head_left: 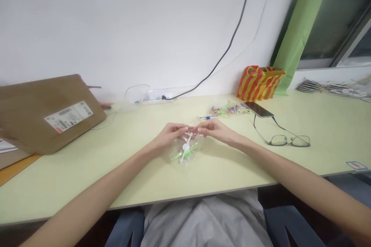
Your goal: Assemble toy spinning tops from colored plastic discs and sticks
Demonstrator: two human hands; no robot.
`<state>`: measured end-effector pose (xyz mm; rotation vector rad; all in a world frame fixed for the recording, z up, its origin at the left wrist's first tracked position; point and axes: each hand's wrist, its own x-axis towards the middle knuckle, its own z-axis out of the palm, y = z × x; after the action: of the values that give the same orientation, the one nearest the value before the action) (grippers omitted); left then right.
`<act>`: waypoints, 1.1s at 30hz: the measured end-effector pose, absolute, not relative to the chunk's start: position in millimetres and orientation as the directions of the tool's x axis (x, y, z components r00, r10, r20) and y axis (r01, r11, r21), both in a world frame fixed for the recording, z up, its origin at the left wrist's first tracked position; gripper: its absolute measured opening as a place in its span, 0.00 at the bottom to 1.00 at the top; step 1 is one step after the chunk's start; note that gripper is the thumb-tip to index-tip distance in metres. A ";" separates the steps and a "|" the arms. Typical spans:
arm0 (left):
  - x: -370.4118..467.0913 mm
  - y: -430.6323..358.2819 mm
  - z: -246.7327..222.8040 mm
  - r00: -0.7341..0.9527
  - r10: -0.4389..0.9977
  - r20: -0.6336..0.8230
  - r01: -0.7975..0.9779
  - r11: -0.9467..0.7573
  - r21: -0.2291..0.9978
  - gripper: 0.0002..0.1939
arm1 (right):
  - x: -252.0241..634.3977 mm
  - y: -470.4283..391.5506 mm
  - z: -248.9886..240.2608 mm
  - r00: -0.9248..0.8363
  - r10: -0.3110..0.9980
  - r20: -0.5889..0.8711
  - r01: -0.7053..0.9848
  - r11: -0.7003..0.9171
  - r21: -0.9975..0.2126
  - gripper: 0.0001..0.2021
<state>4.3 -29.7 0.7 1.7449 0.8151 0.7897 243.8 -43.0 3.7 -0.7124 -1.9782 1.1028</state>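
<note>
A small clear plastic bag (177, 147) hangs from both my hands, low over the pale green table. Inside it show a white arrow-shaped spinner (186, 147) with a round hub and a bright green one (193, 149) crossing behind. My left hand (173, 133) pinches the bag's top edge on the left, thumb uppermost. On the right, my right hand (213, 129) is closed on the same edge, its fingertips close to those of the left. Just beyond the hands lies a blue spinner (208, 117), with something yellow beside it.
Bags of colourful small pieces (232, 109) lie farther back, near a phone (259, 109) and eyeglasses (289, 140). A striped bag (259, 84) stands by the wall. At left is a cardboard parcel (43, 112); a power strip (156, 99) with a black cable sits behind.
</note>
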 end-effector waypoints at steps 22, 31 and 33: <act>1.3 -24.1 6.4 0.398 0.886 0.236 -0.016 -0.251 0.968 0.34 | 307.6 -12.5 10.8 -0.560 0.810 0.176 0.714 0.579 -0.394 0.13; 5.0 -30.3 7.8 0.485 0.861 0.155 0.137 -0.250 0.959 0.28 | 292.7 -22.4 20.7 -0.548 0.746 0.377 0.478 0.650 -0.591 0.04; 3.4 -30.5 7.8 0.504 0.856 0.120 0.174 -0.237 0.956 0.27 | 297.2 -19.1 23.8 -0.375 0.769 0.517 0.473 0.638 -0.607 0.05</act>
<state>3.4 -30.5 7.8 1.7138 0.8784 0.8248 297.2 -19.1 23.8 -0.9688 -2.0400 0.4600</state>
